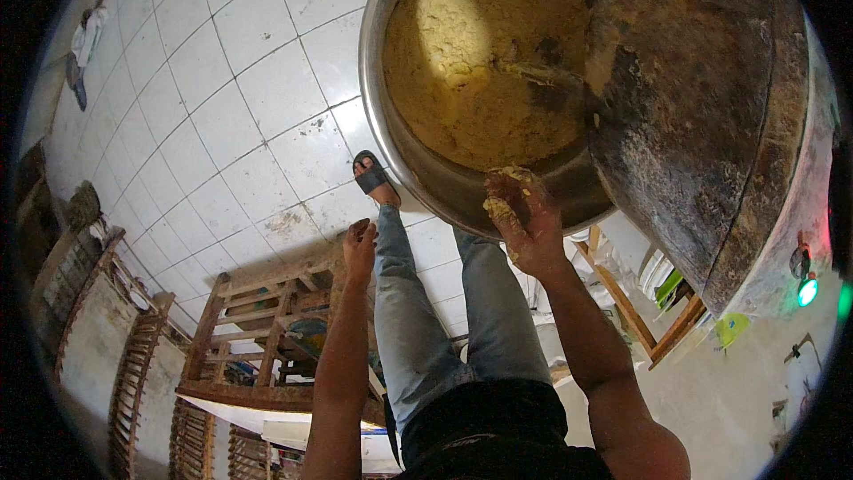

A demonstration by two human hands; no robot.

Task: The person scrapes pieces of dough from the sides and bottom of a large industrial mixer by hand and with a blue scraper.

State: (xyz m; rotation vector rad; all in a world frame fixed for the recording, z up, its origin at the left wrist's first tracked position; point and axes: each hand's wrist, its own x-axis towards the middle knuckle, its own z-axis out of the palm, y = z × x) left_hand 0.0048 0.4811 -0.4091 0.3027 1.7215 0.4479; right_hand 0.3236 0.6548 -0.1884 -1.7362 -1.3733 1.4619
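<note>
A wide steel mixing bowl [371,80] at the upper right holds a mass of crumbly yellow dough [480,116]. My right hand [526,220] is at the bowl's near rim, its fingers bent but apart, with yellow dough stuck to the fingertips and thumb. It grips nothing that I can make out. Lower and to the left, my left hand [360,249] hangs beside my leg, away from the bowl, fingers loosely curled with nothing seen in them. A dough-smeared bar [542,76] reaches into the dough from the right.
A large brown, stained machine housing [702,116] overhangs the bowl's right side. Left of my legs is a slatted wooden rack [267,329]. White floor tiles [222,80] spread to the left. A wooden frame [622,302] stands below the machine, and a green light [807,292] glows at right.
</note>
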